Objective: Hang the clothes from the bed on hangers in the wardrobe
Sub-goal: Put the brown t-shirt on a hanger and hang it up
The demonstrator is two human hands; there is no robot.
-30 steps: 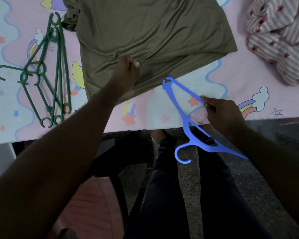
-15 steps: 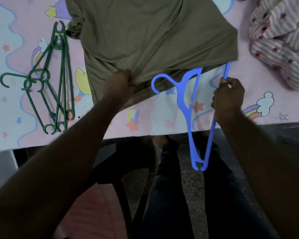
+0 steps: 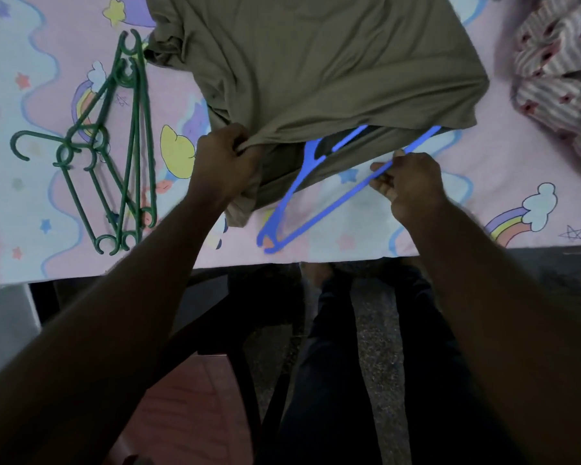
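Two hands: left hand [image 3: 227,159] grips olive-green jersey shirt [image 3: 316,72] hem, right hand [image 3: 411,182] pinches blue plastic hanger [image 3: 319,206] half inside it.

- Olive shirt [image 3: 316,78]: soft, matt knit cloth, draping in smooth folds.
- Blue hanger [image 3: 329,208]: smooth plastic.
- Green hangers [image 3: 133,135]: smooth plastic, faint sheen.
- Bedsheet [image 3: 450,216]: matt printed cloth.
- Striped garment [image 3: 557,78]: crumpled, matt cloth.
- Floor [image 3: 379,330]: speckled, rough-looking.

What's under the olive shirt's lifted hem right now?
The blue hanger reaches under the olive shirt, whose hem the left hand holds up. Its far end is covered by fabric.
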